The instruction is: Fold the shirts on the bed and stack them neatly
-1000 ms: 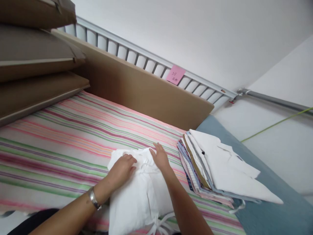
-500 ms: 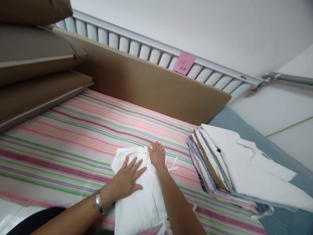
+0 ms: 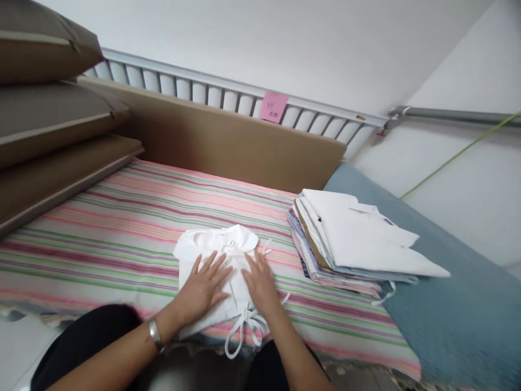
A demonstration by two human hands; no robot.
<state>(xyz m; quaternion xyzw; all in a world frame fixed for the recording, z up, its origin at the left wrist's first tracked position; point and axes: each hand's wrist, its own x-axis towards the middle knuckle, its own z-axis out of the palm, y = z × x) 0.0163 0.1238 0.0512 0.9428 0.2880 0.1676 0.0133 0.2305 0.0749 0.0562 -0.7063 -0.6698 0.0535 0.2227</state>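
A folded white garment (image 3: 217, 239) with a collar and tied strings lies in front of me on a striped cloth (image 3: 154, 217). My left hand (image 3: 201, 290), with a silver bracelet on its wrist, rests flat on the garment, fingers spread. Flat on the garment's right side lies my right hand (image 3: 260, 285), its fingers apart too. Below it, a bow of white strings (image 3: 246, 326) hangs by the cloth's front edge. To the right sits a stack of folded clothes (image 3: 350, 228), a white piece on top.
Brown cardboard-like packages (image 3: 49, 119) are piled at the left. A brown board (image 3: 228, 146) leans along a white radiator (image 3: 163, 84) bearing a pink note (image 3: 273, 107). Blue fabric (image 3: 439, 293) covers the right side. A grey pipe (image 3: 456, 115) runs along the wall.
My right hand has slid down from the garment's top edge to its side. The collar and bow now show. The camera view has shifted, showing more of the front edge.
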